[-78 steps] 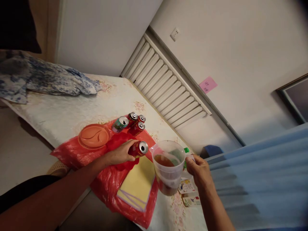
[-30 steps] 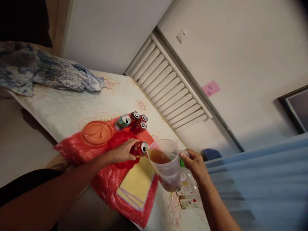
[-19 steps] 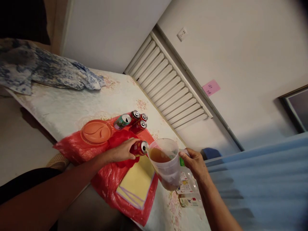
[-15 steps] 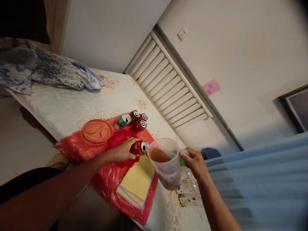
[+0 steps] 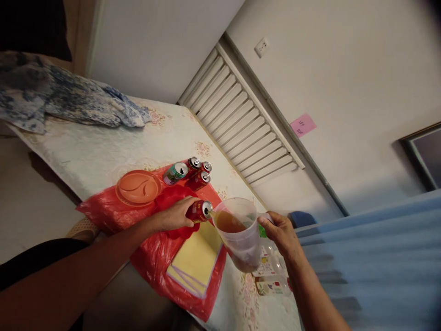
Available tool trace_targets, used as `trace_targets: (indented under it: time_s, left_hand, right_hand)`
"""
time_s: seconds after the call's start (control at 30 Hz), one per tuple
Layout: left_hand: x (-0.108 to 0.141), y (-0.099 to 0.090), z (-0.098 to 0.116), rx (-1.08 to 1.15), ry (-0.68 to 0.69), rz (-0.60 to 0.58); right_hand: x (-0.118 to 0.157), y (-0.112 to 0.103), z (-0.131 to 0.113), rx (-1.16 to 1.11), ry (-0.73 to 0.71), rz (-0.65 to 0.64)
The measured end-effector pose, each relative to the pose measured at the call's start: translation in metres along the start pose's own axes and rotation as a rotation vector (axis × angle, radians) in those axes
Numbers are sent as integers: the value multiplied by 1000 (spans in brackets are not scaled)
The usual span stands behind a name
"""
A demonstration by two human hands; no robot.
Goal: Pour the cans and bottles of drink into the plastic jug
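Observation:
My left hand (image 5: 177, 214) is wrapped round a red drink can (image 5: 198, 211), tipped so its opening faces the pitcher. A thin stream of pale liquid runs from the can over the pitcher's rim. In my right hand (image 5: 278, 228) is the handle of a translucent plastic pitcher (image 5: 241, 246), tilted toward the can and partly filled with brown liquid. Below and between them lies a folded yellow cloth (image 5: 196, 259) on a red plastic bag (image 5: 155, 262). Beyond my left hand, a teal can (image 5: 175, 174) and several red cans (image 5: 200, 181) stand together.
An orange round lid (image 5: 138, 187) lies on the bag's left part. Labelled bottles (image 5: 270, 286) lie behind the pitcher. A blue patterned cloth (image 5: 96, 105) covers the table's far left. A radiator (image 5: 241, 115) runs along the wall, and a blue curtain (image 5: 379, 257) hangs at right.
The pitcher and my right hand have shifted very slightly to the right. Liquid keeps running from the can, which stays in nearly the same place.

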State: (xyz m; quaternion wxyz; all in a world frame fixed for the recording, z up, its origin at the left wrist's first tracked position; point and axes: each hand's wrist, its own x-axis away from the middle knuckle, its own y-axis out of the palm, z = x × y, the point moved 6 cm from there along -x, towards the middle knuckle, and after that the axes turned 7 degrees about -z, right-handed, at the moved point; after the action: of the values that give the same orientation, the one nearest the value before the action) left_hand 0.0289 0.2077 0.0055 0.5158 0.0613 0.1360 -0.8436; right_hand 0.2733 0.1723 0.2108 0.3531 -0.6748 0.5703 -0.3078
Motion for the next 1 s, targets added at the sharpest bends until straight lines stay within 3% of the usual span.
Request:
trace_targets:
  time_s: [0.53, 0.8, 1.0]
  left_hand:
    - [0, 0, -1, -9, 15, 18]
    - [3, -1, 10, -12, 4, 3]
    - [2, 0, 5, -12, 3, 8]
  right_hand:
    - [0, -1, -4, 38, -4, -9]
    - [0, -2, -4, 23, 2, -19]
    - [1, -2, -5, 14, 1, -28]
